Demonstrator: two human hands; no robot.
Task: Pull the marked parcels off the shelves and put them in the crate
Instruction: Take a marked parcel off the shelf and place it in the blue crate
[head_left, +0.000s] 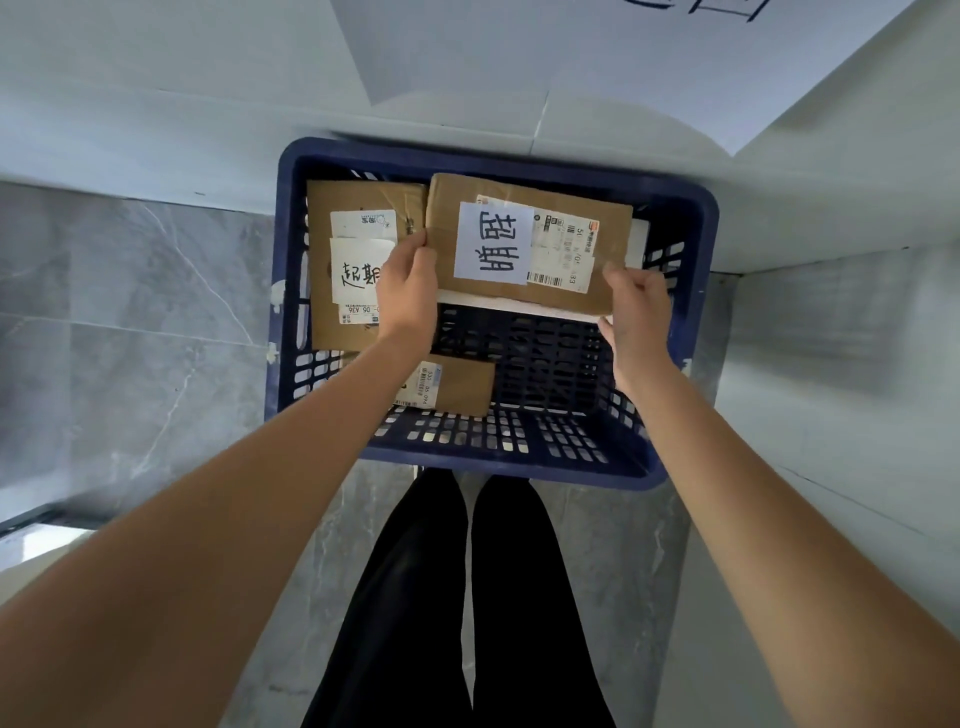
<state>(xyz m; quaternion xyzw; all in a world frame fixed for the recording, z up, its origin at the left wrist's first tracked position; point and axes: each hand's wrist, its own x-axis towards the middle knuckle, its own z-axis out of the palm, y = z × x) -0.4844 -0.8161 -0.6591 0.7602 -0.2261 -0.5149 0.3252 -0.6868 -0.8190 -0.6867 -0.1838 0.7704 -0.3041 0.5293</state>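
— What do we have nearest to us?
— Our legs in black trousers (457, 597) on the grey marbled floor (130, 322), then the near wall of the blue crate (498, 441). Just short of our left fingers, a small brown parcel (452, 387) lies on the crate bottom, partly under our left forearm.

— And our hands?
— Both are on the large parcel (524, 244). Our left hand (408, 291) pinches its left edge, thumb on top and fingers curled beneath. Our right hand (636, 312) grips its near right corner, fingers bent round the edge. We hold it flat inside the crate, above the bottom grid, a white handwritten label and a printed shipping label facing up.

— Anything under it?
— A white flat item (519, 306) shows just below its near edge, between our two sets of fingers; we cannot tell what it is.

— To the left of our left fingers?
— Another brown parcel (353, 270) with a handwritten white label, lying in the crate's left part.

— Beyond the fingers?
— The crate's far rim, then a pale wall (208, 104).
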